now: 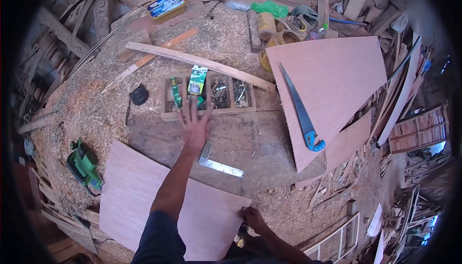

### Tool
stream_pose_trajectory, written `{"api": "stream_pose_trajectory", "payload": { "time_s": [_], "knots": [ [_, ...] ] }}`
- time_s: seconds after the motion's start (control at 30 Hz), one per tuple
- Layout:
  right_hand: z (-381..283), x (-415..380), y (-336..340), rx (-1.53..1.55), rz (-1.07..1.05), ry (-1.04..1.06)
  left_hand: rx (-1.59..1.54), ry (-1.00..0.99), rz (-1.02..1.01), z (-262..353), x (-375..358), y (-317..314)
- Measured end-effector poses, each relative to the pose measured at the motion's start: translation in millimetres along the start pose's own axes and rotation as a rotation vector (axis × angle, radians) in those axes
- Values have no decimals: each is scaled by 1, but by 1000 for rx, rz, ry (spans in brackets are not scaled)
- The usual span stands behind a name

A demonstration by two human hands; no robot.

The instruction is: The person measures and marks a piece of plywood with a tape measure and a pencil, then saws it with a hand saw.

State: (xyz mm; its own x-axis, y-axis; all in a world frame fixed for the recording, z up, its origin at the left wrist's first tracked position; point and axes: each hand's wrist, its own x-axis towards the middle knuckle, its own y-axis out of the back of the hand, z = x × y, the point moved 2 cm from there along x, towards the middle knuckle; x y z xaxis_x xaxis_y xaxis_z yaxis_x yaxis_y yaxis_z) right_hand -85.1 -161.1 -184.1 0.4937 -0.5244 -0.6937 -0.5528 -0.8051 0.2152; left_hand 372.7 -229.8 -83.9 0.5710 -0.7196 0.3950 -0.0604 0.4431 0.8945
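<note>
My left hand (pixel 194 125) reaches forward with its fingers spread, over the front edge of a wooden compartment box (pixel 207 112). Its fingertips are near a green and white packet (pixel 197 80) and smaller green packaging (pixel 176 93) in the left compartments. Nails or screws (pixel 220 93) fill the compartments to the right. My right hand (pixel 253 218) pinches the corner of a thin plywood sheet (pixel 144 187) lying close to my body. A metal try square (pixel 220 166) rests on the bench just right of my left forearm.
A handsaw (pixel 299 105) lies on another plywood piece (pixel 337 71) at right. A green power planer (pixel 84 166) and black tape measure (pixel 139 95) sit among shavings at left. A wood strip (pixel 202 64) crosses the box. Tape rolls (pixel 284 37) and a plastic tub (pixel 166 7) stand at the back.
</note>
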Motion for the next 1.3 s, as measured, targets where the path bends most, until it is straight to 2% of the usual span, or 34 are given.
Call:
{"api": "stream_pose_trajectory", "payload": {
  "time_s": [0.1,0.13,0.27,0.37,0.47,0.57,0.6,0.7,0.77,0.83,0.97,1.03,1.07,1.2,1.27,1.3],
  "knots": [
    [-5,-9,-7,135,59,-34,-64,47,61,-4,16,-13],
    [-31,-19,-9,271,64,-46,-103,33,51,-8,20,-10],
    [-84,-35,-9,428,38,-303,-43,3,63,-19,38,-14],
    [-50,-25,-11,335,76,-181,1,-27,90,-25,50,-22],
    [-55,-35,-5,341,1,-187,56,-57,145,-32,65,-25],
    [-66,-44,-5,428,24,-257,36,-63,151,-29,68,-20],
    [-56,-43,-4,382,24,-255,94,-12,131,-26,67,-22],
    [-38,-48,2,314,69,-240,-388,13,-129,5,14,3],
    [-26,-47,7,402,89,-166,-485,-394,-320,13,-41,4],
    [-6,-50,13,449,94,-155,-390,-468,-514,30,-76,45],
    [28,-51,42,405,28,-195,-232,-563,-530,12,-99,44],
    [13,-57,41,445,74,-277,-199,-632,-563,18,-88,44],
    [15,-59,42,443,79,-278,-173,-631,-520,18,-82,48],
    [2,-63,47,424,113,-253,-165,-424,-245,-12,-54,65],
    [-8,-60,47,407,122,-217,-247,-248,-47,-40,-34,84],
    [-15,-57,47,399,138,-188,-404,-97,73,-55,-21,101]
  ]
}}
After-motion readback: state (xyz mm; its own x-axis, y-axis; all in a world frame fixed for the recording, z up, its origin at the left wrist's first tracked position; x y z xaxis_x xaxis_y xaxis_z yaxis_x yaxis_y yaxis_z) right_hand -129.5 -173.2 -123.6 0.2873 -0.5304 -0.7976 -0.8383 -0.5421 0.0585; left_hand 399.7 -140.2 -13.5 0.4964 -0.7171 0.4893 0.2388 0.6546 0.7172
